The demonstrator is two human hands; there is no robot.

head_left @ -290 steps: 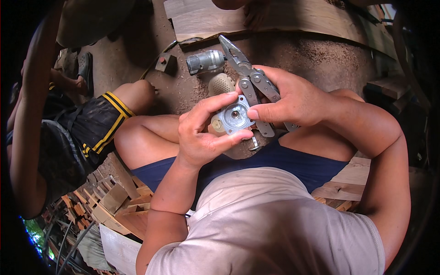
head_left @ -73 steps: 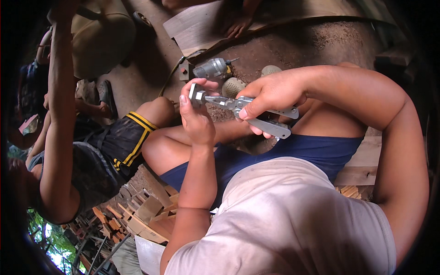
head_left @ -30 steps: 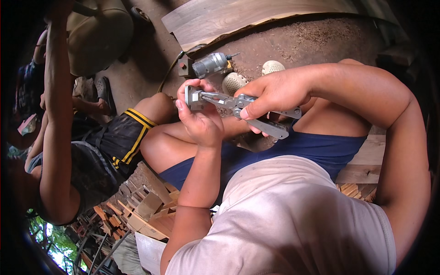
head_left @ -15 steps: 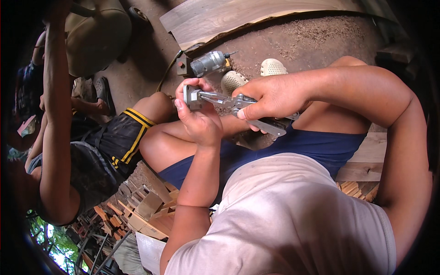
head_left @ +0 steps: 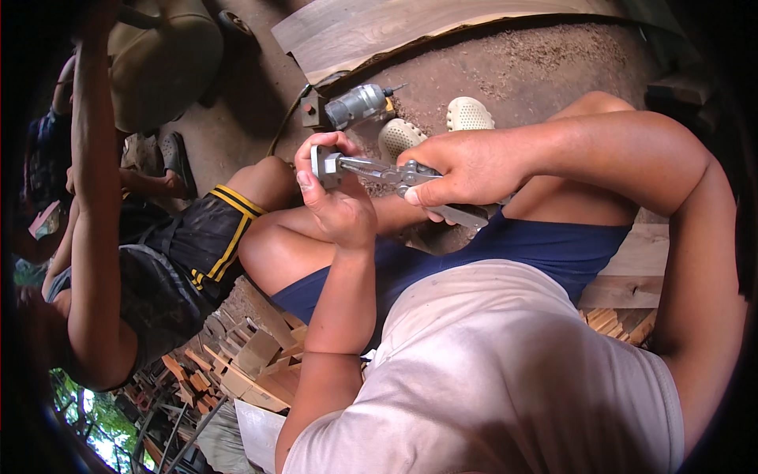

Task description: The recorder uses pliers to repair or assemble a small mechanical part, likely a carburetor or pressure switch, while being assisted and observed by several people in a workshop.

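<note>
My left hand holds a small flanged metal part edge-on between thumb and fingers. My right hand is closed round the handles of a silver folding plier multi-tool, held sideways with its long jaws pointing left. The jaw tips meet the middle of the metal part; exactly what they grip there is too small to tell. Beyond my hands a silver power tool body with a thin shaft lies beside a small box with a red button.
Cream perforated clogs rest on the sawdust-strewn floor. A long wooden board crosses the back. At my left sits another person in black-and-yellow shorts, an arm raised. Wood offcuts are piled behind them; a dark rounded object stands upper left.
Since the oldest frame the metal part has turned from face-up to edge-on, and the pliers have swung from upright to sideways against it. Over the last second both hands shifted slightly up and left.
</note>
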